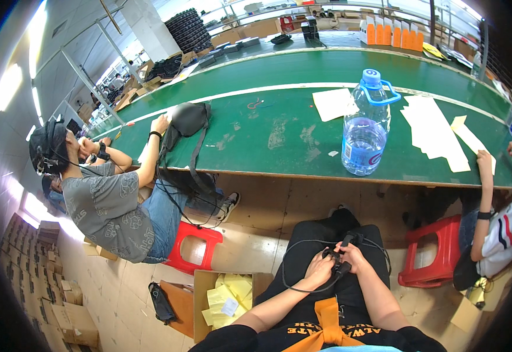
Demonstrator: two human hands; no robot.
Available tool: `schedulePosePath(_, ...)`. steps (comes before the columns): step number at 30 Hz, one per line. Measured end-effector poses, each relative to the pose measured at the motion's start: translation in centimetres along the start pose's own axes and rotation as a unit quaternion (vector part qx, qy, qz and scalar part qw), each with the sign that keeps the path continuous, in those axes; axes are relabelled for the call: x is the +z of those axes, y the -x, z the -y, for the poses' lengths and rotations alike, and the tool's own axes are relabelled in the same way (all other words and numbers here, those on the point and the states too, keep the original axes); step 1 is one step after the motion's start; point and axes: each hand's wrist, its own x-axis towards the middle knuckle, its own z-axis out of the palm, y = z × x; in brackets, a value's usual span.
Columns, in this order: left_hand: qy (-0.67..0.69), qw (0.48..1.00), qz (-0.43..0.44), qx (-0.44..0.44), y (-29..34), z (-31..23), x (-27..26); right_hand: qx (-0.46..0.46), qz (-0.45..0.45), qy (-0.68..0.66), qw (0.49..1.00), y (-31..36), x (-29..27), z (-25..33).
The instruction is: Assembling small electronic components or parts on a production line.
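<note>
Over my lap, my left hand (319,268) and my right hand (354,258) are close together, fingers curled round a black cable (285,270). A loop of it lies across my dark trousers, and more of it runs past my right hand. A thick black piece (342,270), perhaps a plug or small box, sits between the hands; its kind is hard to make out. The fingers partly hide what they grip. In front of my knees stands the green table (256,154), with a large clear water bottle (364,141) upright near its edge.
White paper sheets (432,132) lie right of the bottle. At left a person in grey (106,205) sits by a black bag (188,123); another person's hand (486,161) touches paper at right. Red stools (209,237), an open carton (198,308) and stacked boxes (24,281) stand around.
</note>
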Motion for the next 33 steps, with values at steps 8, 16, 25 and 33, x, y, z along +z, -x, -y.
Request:
schedulePosePath(8,-0.024,0.999,0.036,-0.023,-0.1,-0.2,-0.1,-0.021,-0.007,0.03,0.999,-1.0,-1.3,-0.9)
schedulePosePath(16,0.026,0.999,0.035,-0.028,-0.2,-0.3,-0.5,0.01,0.004,-0.057,0.998,0.2,0.5,0.1)
schedulePosePath(25,0.018,0.999,0.037,-0.026,-0.1,-0.3,-0.6,-0.019,0.009,-0.001,1.0,0.1,0.2,-0.1)
schedulePosePath(33,0.011,0.998,0.051,-0.028,-0.2,-0.7,-1.1,-0.015,0.016,-0.021,1.0,0.0,-0.1,0.1)
